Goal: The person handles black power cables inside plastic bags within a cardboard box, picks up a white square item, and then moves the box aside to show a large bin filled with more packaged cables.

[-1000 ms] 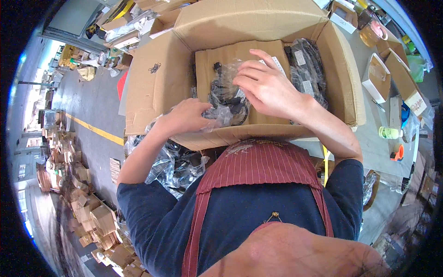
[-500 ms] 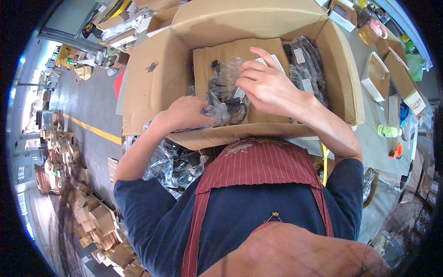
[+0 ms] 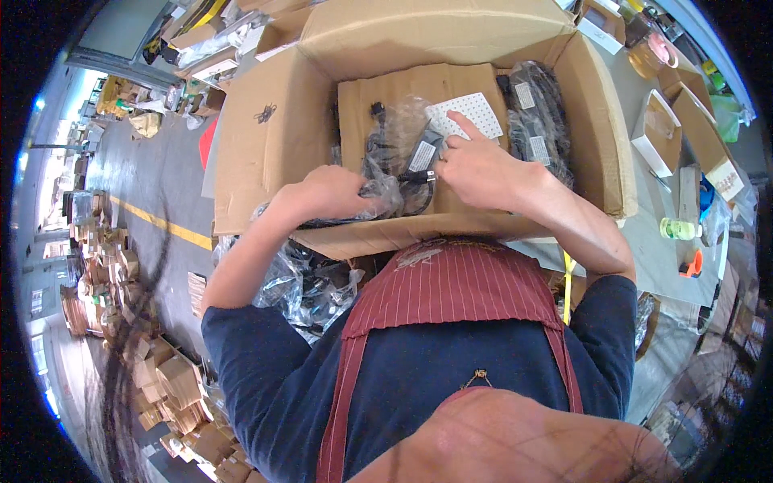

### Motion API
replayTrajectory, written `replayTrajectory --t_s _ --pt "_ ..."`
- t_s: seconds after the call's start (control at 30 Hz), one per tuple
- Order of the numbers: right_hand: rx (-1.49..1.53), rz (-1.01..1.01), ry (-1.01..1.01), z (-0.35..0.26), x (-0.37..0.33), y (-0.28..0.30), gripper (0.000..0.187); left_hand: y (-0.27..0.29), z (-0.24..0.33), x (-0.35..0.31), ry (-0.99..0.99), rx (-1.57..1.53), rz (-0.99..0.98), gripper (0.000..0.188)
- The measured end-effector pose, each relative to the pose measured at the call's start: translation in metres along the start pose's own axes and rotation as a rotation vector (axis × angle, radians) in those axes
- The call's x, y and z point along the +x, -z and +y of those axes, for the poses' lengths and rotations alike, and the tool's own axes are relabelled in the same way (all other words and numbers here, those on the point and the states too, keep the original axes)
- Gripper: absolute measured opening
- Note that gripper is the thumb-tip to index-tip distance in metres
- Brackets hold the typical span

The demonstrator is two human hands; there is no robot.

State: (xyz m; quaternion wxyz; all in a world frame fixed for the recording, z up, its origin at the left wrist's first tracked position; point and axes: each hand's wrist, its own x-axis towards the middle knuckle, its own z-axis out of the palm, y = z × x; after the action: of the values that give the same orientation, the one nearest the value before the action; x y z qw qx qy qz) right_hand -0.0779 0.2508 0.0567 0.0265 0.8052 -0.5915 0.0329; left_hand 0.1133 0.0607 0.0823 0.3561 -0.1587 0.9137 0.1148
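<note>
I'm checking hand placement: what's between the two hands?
In the head view, a black cable and clear plastic lie between the left hand and right hand.

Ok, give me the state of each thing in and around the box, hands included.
left hand: closed on the clear plastic bag
right hand: index finger extended, grip unclear
clear plastic bag: crumpled
dotted white card: partly covered by right hand
cardboard box: open
cardboard sheet: lying inside
dark bundle: bagged, labelled
small white box: open

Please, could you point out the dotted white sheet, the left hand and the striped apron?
Dotted white sheet [image 3: 481,111], head view: upper middle.
Left hand [image 3: 326,193], head view: back of the hand.
Striped apron [image 3: 455,290], head view: middle of the bib.
</note>
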Motion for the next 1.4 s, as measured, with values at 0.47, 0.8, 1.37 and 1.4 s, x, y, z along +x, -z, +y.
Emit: replayTrajectory --t_s 0.47,0.8,1.37,1.4 --pt "0.032 0.060 -0.006 0.005 0.003 -0.001 0.010 0.013 -0.020 0.001 -0.038 -0.142 -0.128 0.081" --pt "0.086 -0.016 -0.043 0.005 0.004 -0.003 0.011 0.019 -0.015 -0.007 -0.141 -0.286 -0.226 0.077" --pt "0.087 0.051 -0.025 0.003 0.007 0.003 0.027 0.011 0.007 -0.043 -0.131 -0.328 0.494 0.049" --pt "0.087 0.049 -0.017 0.004 0.007 0.002 0.027 0.008 0.004 -0.041 -0.127 -0.329 0.498 0.049"
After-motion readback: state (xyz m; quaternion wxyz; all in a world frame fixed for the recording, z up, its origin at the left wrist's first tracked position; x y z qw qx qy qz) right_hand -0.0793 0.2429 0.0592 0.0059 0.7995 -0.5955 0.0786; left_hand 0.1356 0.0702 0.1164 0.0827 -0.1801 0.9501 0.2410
